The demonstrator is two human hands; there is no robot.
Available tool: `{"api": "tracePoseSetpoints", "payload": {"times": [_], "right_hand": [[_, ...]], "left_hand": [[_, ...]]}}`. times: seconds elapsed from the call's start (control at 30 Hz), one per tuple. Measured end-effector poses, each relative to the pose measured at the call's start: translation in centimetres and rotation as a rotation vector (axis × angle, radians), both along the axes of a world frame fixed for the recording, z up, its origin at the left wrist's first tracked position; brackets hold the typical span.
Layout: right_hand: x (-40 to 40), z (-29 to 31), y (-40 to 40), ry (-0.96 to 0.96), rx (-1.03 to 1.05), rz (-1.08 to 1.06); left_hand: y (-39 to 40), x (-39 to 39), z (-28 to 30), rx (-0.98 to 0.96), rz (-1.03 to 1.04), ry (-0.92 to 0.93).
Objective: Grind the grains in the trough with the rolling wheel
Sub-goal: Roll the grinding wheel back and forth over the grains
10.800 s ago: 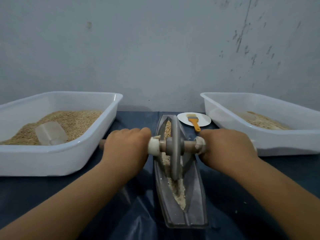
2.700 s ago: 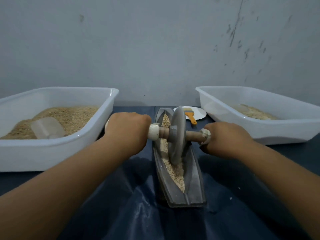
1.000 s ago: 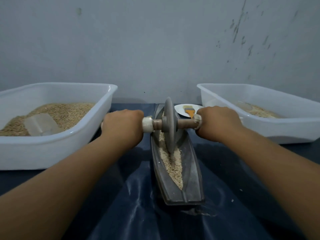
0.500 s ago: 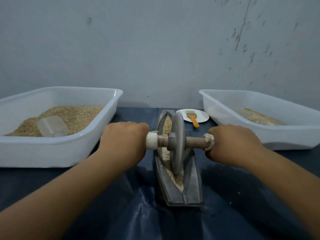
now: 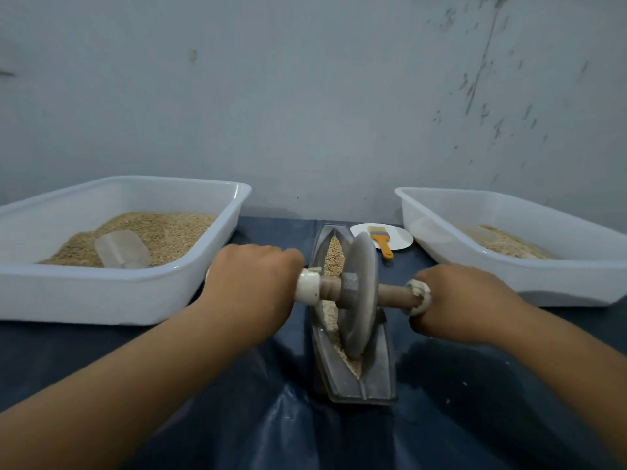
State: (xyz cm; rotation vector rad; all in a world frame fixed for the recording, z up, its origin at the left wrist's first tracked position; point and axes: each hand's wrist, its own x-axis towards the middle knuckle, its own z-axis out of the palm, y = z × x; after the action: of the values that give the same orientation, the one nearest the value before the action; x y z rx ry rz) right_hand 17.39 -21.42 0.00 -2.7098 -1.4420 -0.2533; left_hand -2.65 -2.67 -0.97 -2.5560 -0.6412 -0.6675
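The left hand (image 5: 252,283) and right hand (image 5: 464,303) each close around one end of the axle (image 5: 393,295), so the wheel (image 5: 359,296) between them stands on edge in the trough (image 5: 380,374), probably to press evenly on the grains (image 5: 334,257) just beyond it

A single wide-angle view comes from the person's head, looking forward and down over both forearms onto the worktop (image 5: 237,418) and toward the grey wall (image 5: 305,96) behind it. It sits close: the arms enter from the bottom corners (straight edges bow near the frame's sides), and the trough (image 5: 376,378) lies at centre, running away from the camera.
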Motion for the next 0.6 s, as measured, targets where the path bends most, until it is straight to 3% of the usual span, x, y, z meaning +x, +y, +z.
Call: {"api": "tracePoseSetpoints", "payload": {"times": [0.17, 0.3, 0.6], "right_hand": [[0.7, -0.8, 2.9, -0.086, 0.072, -0.094], [1.5, -0.4, 4.7, -0.043, 0.04, -0.107], [-0.9, 0.0, 0.1, -0.225, 0.093, -0.017]], "left_hand": [[1.2, 2.5, 0.3, -0.135, 0.063, 0.02], [1.7, 3.9, 0.6, -0.201, 0.094, 0.042], [0.5, -0.2, -1.3, -0.019, -0.001, -0.095]]}}
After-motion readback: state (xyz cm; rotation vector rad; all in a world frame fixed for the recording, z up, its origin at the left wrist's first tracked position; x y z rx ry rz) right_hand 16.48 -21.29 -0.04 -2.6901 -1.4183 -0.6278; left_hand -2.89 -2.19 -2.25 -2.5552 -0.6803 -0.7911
